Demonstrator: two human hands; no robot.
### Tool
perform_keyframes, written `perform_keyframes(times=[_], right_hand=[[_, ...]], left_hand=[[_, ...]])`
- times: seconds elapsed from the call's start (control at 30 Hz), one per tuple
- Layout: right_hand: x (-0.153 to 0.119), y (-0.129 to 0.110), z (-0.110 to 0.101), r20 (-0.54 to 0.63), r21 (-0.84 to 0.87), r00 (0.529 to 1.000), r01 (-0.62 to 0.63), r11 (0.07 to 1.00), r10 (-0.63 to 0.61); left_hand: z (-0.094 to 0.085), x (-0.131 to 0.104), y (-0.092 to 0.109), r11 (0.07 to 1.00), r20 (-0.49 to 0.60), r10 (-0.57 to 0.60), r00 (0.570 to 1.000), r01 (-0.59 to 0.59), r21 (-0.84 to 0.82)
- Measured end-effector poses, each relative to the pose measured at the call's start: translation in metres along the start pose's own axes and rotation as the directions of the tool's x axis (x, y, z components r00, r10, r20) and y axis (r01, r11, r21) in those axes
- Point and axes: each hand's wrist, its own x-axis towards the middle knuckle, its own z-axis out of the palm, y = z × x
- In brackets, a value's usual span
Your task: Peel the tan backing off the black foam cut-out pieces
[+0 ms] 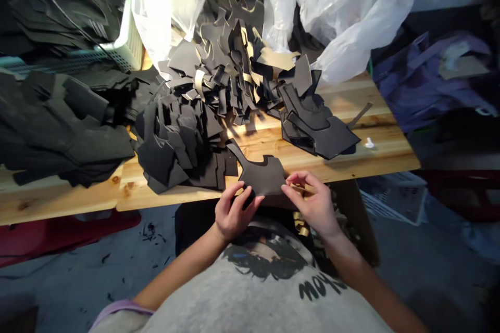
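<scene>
A dark, flat cut piece (263,177) with a curved notch and a narrow arm at its upper left lies at the table's front edge. My left hand (236,208) holds its lower left edge between thumb and fingers. At its right edge, my right hand (310,197) pinches the corner with thumb and forefinger. A pile of similar dark pieces (172,140) is left of it, and a smaller stack (312,119) lies to the right. Behind, narrow dark and tan strips (242,67) form a loose heap.
White plastic bags (351,10) stand at the back of the wooden table (375,125). More dark sheets (50,125) and a pale basket (128,41) are at the left. A small white object (369,143) lies at the right. Below are a red stool (70,237) and a white crate (394,197).
</scene>
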Motion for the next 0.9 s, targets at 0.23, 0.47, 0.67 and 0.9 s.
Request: perform_keyframes(times=[0.23, 0.47, 0.67, 0.9], right_hand=[[0.014, 0.017, -0.001, 0.031, -0.226, 0.996, 0.086, 0.97, -0.081], [0.016, 0.019, -0.004, 0.106, -0.274, 0.984, 0.17, 0.947, -0.146], [0.018, 0.017, -0.005, 0.155, -0.334, 0.974, 0.206, 0.92, -0.162], [0.021, 0.016, -0.005, 0.19, -0.354, 0.967, 0.23, 0.907, -0.171]], left_hand=[[0.014, -0.006, -0.002, 1.0, 0.02, -0.022, 1.0, 0.022, 0.008], [0.015, -0.009, -0.004, 0.998, 0.046, -0.035, 0.998, 0.037, -0.044], [0.013, -0.006, -0.004, 0.999, 0.07, -0.033, 0.997, 0.034, -0.015], [0.011, -0.004, -0.003, 0.999, 0.076, -0.04, 0.996, 0.042, -0.024]])
